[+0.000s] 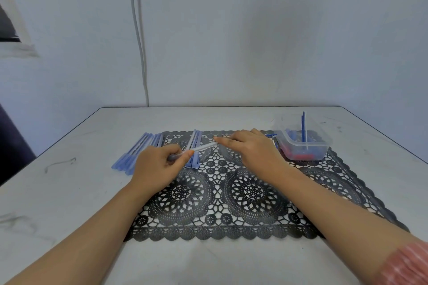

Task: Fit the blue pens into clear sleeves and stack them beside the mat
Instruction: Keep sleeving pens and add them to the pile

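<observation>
Above the mat (254, 194) your left hand (159, 166) grips a clear sleeve (203, 147) and your right hand (252, 149) pinches its far end. A pen bundle (195, 157) lies beneath, and a tub (303, 146) sits on the mat's far-right corner.

Count: 1 mat (324, 192), 1 tub (308, 146), 1 pen (203, 147) held by left hand (157, 166) and right hand (252, 148). Stack (139, 152) beside mat: several, exact number unclear. Roughly 3 sleeved pens (194, 137) lay on mat. 2 refills (303, 127) stood upright in tub.

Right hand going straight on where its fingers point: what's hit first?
Besides the clear plastic sleeve the right hand pinches, likely the small bundle of blue pens on the black lace mat; depth unclear.
</observation>
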### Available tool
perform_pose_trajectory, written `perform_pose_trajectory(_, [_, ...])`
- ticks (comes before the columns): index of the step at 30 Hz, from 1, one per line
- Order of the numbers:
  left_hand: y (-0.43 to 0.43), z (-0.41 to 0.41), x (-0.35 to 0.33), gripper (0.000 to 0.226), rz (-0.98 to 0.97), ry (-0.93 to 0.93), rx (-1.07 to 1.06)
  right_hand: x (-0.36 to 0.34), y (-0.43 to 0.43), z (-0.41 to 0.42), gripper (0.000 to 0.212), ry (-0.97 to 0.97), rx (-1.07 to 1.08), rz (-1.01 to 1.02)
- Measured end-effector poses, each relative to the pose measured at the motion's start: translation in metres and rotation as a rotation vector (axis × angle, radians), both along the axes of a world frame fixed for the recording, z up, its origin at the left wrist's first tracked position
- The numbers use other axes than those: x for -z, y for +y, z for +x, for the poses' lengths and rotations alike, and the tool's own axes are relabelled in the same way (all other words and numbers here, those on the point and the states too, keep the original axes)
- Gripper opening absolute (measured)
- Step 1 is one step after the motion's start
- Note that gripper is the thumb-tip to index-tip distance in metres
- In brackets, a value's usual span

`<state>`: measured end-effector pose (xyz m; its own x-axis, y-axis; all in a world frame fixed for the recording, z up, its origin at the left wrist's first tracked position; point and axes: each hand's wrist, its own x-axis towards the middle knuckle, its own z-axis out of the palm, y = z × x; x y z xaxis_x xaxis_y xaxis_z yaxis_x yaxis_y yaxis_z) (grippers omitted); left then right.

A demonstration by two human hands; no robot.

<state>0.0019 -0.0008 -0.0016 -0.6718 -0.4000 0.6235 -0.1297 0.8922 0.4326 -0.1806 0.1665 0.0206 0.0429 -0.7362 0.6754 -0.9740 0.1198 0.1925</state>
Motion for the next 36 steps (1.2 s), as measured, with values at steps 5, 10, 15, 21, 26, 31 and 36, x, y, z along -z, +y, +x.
perform_pose_trajectory(5, [0.002, 0.0, -0.002, 0.049, -0.021, 0.012, 0.027, 0.003, -0.002, 0.0, 0.059, -0.023, -0.058, -0.049])
perform_pose_trajectory(10, [0.002, -0.001, -0.002, 0.05, -0.026, 0.017, 0.026, 0.003, 0.0, 0.007, 0.021, -0.125, -0.073, -0.128])
perform_pose_trajectory(15, [0.002, 0.0, -0.003, 0.056, -0.054, 0.004, 0.005, -0.001, 0.003, 0.011, 0.045, -0.133, 0.162, -0.226])
perform_pose_trajectory(21, [0.003, 0.001, -0.003, 0.056, -0.028, 0.011, 0.007, -0.005, 0.006, 0.014, 0.062, -0.127, 0.373, -0.212])
perform_pose_trajectory(26, [0.003, 0.0, -0.003, 0.057, -0.044, 0.003, -0.003, -0.007, 0.005, 0.016, 0.056, -0.122, 0.309, -0.258])
perform_pose_trajectory(31, [0.003, 0.0, -0.004, 0.053, -0.053, -0.002, 0.006, -0.002, 0.002, 0.017, 0.031, -0.107, 0.191, -0.266])
perform_pose_trajectory(36, [0.006, 0.001, -0.005, 0.047, -0.06, 0.008, 0.026, 0.003, 0.0, 0.02, 0.012, -0.176, 0.009, -0.181])
